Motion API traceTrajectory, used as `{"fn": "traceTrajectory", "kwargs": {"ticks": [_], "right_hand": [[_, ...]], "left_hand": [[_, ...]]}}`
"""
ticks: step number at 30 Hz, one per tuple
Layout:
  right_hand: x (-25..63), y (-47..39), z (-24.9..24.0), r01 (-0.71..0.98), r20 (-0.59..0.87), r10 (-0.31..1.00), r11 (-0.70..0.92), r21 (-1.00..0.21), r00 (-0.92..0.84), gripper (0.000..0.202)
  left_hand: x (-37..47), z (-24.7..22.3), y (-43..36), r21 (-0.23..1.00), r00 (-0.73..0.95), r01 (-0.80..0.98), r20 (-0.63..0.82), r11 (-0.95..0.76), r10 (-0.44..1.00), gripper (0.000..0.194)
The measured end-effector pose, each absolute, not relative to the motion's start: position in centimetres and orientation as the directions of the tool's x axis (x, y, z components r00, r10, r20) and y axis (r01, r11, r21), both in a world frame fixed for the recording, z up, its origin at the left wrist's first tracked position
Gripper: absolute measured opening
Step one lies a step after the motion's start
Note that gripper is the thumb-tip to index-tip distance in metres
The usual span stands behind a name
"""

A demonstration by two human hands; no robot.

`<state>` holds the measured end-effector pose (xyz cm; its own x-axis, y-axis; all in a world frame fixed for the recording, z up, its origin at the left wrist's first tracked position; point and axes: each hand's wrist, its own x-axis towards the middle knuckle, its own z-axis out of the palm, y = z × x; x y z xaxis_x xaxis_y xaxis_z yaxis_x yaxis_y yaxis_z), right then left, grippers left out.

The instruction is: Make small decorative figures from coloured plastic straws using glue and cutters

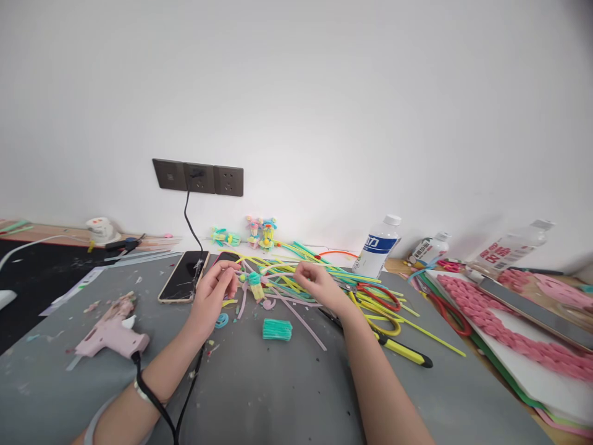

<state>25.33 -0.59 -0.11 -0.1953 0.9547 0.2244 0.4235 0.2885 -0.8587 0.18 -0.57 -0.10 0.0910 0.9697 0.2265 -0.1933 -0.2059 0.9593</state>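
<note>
My left hand is closed, thumb against fingers, beside a small turquoise-and-yellow pipe-cleaner figure. What its fingertips hold, if anything, is too small to tell. Right of the figure, my right hand is curled shut, and a pale pipe cleaner runs up to its fingertips. Loose yellow, green and lilac pipe cleaners lie around and under the right hand. A turquoise bundle of short pipe-cleaner pieces rests on the grey mat in front. Near the left hand lies a blue coil.
A pink glue gun with a black cord lies left, near a phone. Right are red-handled scissors, a yellow cutter and an upright bottle. Finished figures stand by the wall. Pink braided work lies far right.
</note>
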Motion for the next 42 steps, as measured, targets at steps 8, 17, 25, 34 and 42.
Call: {"fn": "traceTrajectory", "kwargs": {"ticks": [8,17,25,34,42], "right_hand": [[25.0,-0.4,0.4,0.161,0.284,0.959,0.281,-0.946,0.000,0.029],[23.6,-0.9,0.4,-0.135,0.278,0.949,0.259,-0.956,-0.147,0.028],[22.5,-1.3,0.6,-0.142,0.230,0.935,0.198,-0.970,-0.270,0.030],[22.4,-1.4,0.3,-0.222,0.270,0.911,0.206,-0.953,-0.312,0.025],[22.2,-1.9,0.8,-0.196,0.237,0.892,0.172,-0.965,-0.385,0.025]], "left_hand": [[0.3,-0.2,-0.5,0.968,0.159,-0.172,0.208,-0.181,0.965,0.029],[0.2,-0.4,-0.9,0.971,0.433,-0.228,0.173,-0.078,0.884,0.042],[-0.2,-1.3,-0.1,0.808,0.180,0.343,0.444,-0.479,0.878,0.039],[-0.3,-2.2,0.6,0.708,0.295,0.486,0.419,-0.513,0.859,0.027],[-0.5,-1.8,0.5,0.661,0.311,0.552,0.403,-0.509,0.861,0.023]]}}
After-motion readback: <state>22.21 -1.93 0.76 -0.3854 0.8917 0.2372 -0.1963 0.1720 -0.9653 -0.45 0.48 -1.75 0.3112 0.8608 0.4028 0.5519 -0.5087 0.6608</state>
